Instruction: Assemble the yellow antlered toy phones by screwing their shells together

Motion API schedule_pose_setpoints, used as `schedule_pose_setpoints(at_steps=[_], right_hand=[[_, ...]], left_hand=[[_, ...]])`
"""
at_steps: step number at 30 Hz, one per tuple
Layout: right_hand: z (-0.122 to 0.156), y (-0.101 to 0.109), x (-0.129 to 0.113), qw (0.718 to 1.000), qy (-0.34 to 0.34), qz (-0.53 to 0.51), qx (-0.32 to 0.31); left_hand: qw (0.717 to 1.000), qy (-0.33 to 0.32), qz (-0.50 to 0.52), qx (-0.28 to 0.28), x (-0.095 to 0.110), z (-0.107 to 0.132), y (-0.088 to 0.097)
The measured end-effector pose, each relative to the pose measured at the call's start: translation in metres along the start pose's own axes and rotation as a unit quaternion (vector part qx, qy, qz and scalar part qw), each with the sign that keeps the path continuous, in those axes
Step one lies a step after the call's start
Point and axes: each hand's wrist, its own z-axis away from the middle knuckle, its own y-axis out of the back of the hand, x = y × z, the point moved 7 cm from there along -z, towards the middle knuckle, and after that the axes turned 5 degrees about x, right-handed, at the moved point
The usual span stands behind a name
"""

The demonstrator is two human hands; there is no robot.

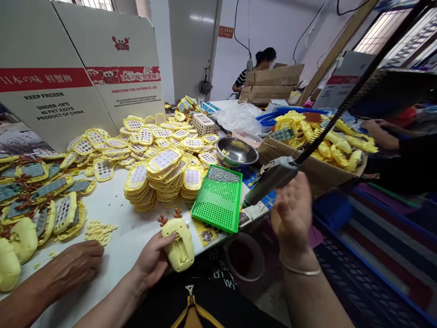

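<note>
Fingers of the left hand (154,262) are closed round a yellow antlered toy shell (180,249), which is held upright at the edge of the white table (114,207), at 3 o'clock from the palm. A green tray (218,202) is seen at 1 o'clock from the shell. The right hand (293,216), blurred, is raised with fingers loosely spread and nothing clasped. A hanging electric screwdriver (273,176) lies at 11 o'clock, just beside its fingertips. A co-worker's hand (73,266) is rested at 9 o'clock.

A green tray (218,207) is lying before me, beside stacked yellow keypad panels (164,175). A steel bowl (251,157) is sitting behind it.
</note>
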Motion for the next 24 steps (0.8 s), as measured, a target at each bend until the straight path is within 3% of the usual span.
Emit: schedule_pose_setpoints(at_steps=[3,5,8,12,16,24], right_hand=[[-0.015,-0.027,0.037,0.971,-0.191,-0.02,-0.143],[-0.019,-0.034,0.043,0.962,-0.229,-0.015,-0.147],[-0.021,-0.043,0.037,0.966,-0.218,-0.043,-0.13],[-0.013,-0.061,0.035,0.954,-0.235,-0.061,-0.176],[-0.006,-0.069,0.036,0.973,-0.179,-0.05,-0.139],[0.021,-0.108,0.055,0.963,-0.162,-0.136,-0.168]], left_hand=[[1.0,0.006,-0.016,0.0,-0.002,-0.006,-0.001],[1.0,-0.001,-0.02,-0.003,-0.002,-0.009,-0.001],[1.0,-0.006,-0.013,-0.005,-0.001,-0.014,-0.001],[1.0,0.014,-0.008,0.016,-0.003,-0.019,0.003],[0.999,0.04,-0.013,0.001,-0.004,-0.022,0.001],[0.999,0.046,-0.017,0.009,-0.004,-0.021,-0.002]])
